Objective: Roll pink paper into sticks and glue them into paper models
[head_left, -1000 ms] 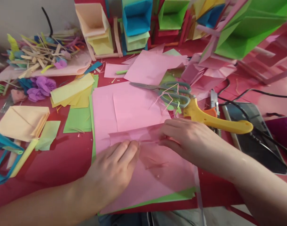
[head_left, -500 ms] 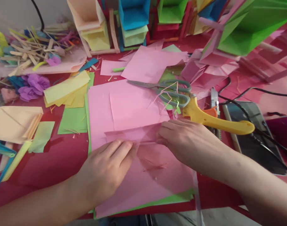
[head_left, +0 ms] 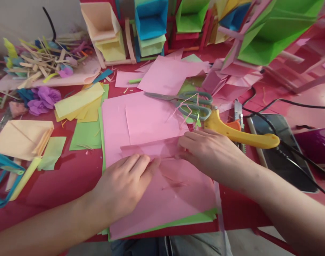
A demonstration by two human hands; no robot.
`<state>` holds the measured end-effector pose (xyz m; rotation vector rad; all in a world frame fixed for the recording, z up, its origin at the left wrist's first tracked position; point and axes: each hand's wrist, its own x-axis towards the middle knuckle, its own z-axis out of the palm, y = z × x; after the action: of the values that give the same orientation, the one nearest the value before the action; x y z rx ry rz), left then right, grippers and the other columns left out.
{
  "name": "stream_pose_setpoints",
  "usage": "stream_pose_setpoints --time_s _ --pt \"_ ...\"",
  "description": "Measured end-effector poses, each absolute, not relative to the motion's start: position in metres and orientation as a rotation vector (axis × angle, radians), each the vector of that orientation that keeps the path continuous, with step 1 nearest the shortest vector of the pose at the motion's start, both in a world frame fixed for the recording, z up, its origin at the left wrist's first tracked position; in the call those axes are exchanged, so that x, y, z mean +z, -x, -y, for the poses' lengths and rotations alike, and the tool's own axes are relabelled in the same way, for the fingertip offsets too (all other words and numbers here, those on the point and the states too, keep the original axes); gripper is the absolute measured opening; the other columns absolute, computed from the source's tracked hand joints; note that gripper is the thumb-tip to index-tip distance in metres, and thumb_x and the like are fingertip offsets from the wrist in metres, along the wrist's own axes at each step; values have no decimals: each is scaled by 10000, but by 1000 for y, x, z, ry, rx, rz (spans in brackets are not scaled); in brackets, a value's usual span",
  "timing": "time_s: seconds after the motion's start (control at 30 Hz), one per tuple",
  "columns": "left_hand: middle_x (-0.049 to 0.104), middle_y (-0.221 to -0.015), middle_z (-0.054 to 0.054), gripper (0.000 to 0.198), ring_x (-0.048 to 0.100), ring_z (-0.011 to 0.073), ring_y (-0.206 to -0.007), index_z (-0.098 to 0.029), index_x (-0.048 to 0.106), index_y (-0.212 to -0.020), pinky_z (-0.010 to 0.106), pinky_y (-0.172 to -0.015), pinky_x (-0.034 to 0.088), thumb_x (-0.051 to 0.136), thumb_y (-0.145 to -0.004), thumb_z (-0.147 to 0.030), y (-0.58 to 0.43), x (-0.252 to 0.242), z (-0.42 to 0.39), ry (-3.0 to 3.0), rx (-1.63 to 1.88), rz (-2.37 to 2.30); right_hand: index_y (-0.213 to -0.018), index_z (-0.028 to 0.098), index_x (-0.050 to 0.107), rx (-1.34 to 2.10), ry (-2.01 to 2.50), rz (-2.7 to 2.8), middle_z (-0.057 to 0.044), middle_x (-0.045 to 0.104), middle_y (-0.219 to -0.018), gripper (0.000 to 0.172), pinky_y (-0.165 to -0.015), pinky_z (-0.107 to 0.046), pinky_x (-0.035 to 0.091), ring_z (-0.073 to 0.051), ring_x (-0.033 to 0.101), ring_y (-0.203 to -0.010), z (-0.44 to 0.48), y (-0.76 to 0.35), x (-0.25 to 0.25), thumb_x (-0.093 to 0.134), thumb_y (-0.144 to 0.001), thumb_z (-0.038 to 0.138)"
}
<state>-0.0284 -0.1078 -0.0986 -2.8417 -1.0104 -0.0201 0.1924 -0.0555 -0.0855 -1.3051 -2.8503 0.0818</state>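
Observation:
A narrow strip of pink paper (head_left: 151, 146) runs between my two hands, just above a stack of pink sheets (head_left: 141, 220). My left hand (head_left: 126, 183) pinches its near left part, with the thumb and fingers closed. At its right end, my right hand (head_left: 201, 147) grips it with bent fingers; part of that grip is hidden by the knuckles. Beyond the strip, a smaller pink piece (head_left: 151, 122) rests on the stack. Thin pink offcuts (head_left: 175, 181) lie on the sheet between my wrists.
Grey-green scissors (head_left: 189, 101) lie behind my right hand, beside a yellow-handled tool (head_left: 242, 137). A phone (head_left: 282, 156) with black cables is at the right. Folded paper boxes (head_left: 151, 26) stand at the back; yellow strips (head_left: 79, 101) and craft sticks (head_left: 42, 62) are at the left.
The view has shifted slightly, so the whole table sits a little differently in frame. Both hands keep their hold on the pink strip, and my left fingers have moved only slightly along it.

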Motion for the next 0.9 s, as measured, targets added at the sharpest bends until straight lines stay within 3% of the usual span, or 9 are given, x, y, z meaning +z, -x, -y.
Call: stream_pose_setpoints --time_s 0.2,0.43,0.63,0.73,0.9 --pt "572 -948 117 488 525 215 -811 -74 445 -1256 319 -645 479 336 -782 -38 27 -98 111 2815 56 996 -737 165 558 603 1398 2764 -12 596 -745 96 -599 -247 362 -139 543 -686 50 -196 -75 515 -823 160" --pt "572 -941 118 470 527 221 -823 -55 453 -1238 321 -649 477 344 -781 -46 28 -98 111 2831 34 1007 -744 156 570 602 1331 2742 -17 592 -740 114 -578 -238 350 -121 525 -647 56 -189 -80 494 -820 120" --pt "557 -993 106 427 526 219 -850 -143 499 -1194 323 -655 479 376 -793 -64 32 -100 107 2892 11 1097 -769 154 592 373 1132 2772 -41 578 -725 196 -576 -262 360 -146 492 -661 62 -186 -85 422 -835 81" --pt "539 -1000 79 334 524 211 -891 -213 557 -1101 319 -683 477 407 -828 -92 35 -103 99 2986 -112 1208 -840 146 623 385 839 2754 -73 579 -801 314 -621 -269 399 -156 496 -736 66 -183 -90 324 -868 56" --pt "534 -939 37 283 531 146 -883 -222 565 -1079 272 -722 464 385 -887 -117 39 -102 83 3202 -433 1430 -856 115 626 386 801 2728 -73 574 -780 279 -626 -275 433 -155 515 -710 70 -178 -96 350 -892 104"
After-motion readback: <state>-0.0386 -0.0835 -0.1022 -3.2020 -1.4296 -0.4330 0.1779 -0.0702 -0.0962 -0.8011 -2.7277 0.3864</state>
